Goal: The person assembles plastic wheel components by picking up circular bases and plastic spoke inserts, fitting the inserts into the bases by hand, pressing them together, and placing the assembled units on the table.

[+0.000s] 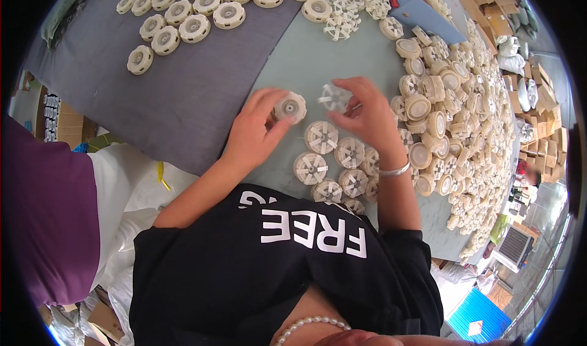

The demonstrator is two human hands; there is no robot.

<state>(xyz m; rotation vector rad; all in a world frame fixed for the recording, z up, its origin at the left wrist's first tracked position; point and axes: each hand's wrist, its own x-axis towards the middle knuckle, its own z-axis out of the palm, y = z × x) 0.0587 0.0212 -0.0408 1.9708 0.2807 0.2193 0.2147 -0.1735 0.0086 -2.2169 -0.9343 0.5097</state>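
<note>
While the left hand (260, 125) grips a cream round plastic disc (293, 106), the right hand (369, 110) pinches a pale spoked plastic piece (334, 99) just beside it, both above the grey-green worktop (312, 58). Bare surface opens beyond the hands, between a dark grey sheet's (195, 83) edge and a heap of cream round plastic parts (437, 129); cream spoked discs (320, 137) crowd the near side.

One wide camera on the person's (202, 279) head looked down from nearby at both hands (254, 129) and the tabletop (309, 65).
</note>
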